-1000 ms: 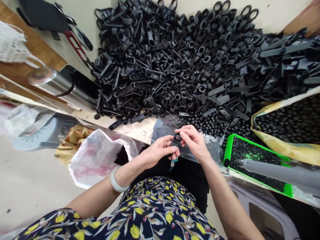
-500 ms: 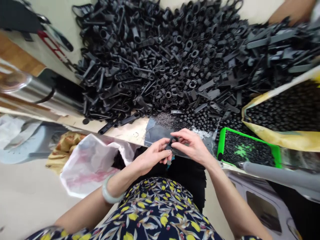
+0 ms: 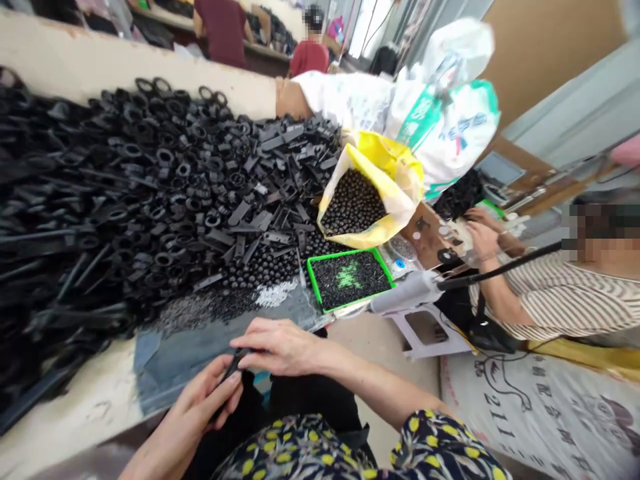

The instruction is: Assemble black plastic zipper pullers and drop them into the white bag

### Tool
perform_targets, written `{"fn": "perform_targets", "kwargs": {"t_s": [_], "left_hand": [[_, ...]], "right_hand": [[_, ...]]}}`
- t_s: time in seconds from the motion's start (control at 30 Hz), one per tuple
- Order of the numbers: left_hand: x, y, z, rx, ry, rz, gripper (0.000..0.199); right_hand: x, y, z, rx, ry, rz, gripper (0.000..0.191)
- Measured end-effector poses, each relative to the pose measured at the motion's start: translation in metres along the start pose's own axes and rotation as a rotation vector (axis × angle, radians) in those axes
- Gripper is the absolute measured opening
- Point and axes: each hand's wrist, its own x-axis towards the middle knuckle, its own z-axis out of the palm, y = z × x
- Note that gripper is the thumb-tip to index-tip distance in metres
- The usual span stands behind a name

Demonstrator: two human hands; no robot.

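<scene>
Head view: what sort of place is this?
Probably an assembly workshop: black parts lie heaped on a bench, a yellow sack holds black balls, and a green tray holds tiny pieces.

Open strip of flat grey-blue sheet [image 3: 173, 370] fronting the cream desk [image 3: 103, 397], heaped black plastic parts [image 3: 165, 190] barring the far side, green-rimmed rectangular tray [image 3: 315, 281] and grey cylindrical tool [image 3: 405, 292] blocking the right
</scene>
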Motion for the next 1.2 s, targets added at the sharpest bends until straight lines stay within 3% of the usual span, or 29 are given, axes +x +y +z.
{"fn": "perform_targets", "kwargs": {"t_s": [0.13,0.3,0.4,0.6,0.8,1.03,1.1,1.2], "left_hand": [[0.003,0.002,0.005,-0.081,-0.181,0.038,0.047],[0.012,-0.002,-0.013,-0.207,-0.350,0.014,0.045],[0.011,-0.005,-0.017,-0.259,-0.306,0.032,0.043],[0.012,-0.012,-0.015,-0.372,-0.201,0.057,0.044],[0.015,-0.015,-0.016,-0.370,-0.177,0.060,0.040],[0.010,-0.017,-0.026,-0.348,-0.399,0.033,0.043],[0.008,-0.018,-0.029,-0.339,-0.339,0.047,0.044],[0.008,-0.019,-0.033,-0.325,-0.084,0.114,0.043]], "right_hand": [[-0.009,0.010,-0.005,0.142,-0.050,-0.087,0.040],[0.005,0.028,0.002,0.226,-0.160,-0.070,0.038],[0.010,0.030,0.003,0.267,-0.174,-0.044,0.038],[0.011,0.032,0.006,0.266,-0.040,0.064,0.036],[0.015,0.026,0.014,0.234,-0.095,0.098,0.034],[0.015,0.017,0.018,0.276,-0.152,0.044,0.035],[0.014,0.021,0.011,0.264,-0.134,0.070,0.034],[0.018,0.031,0.002,0.112,0.068,0.126,0.021]]}}
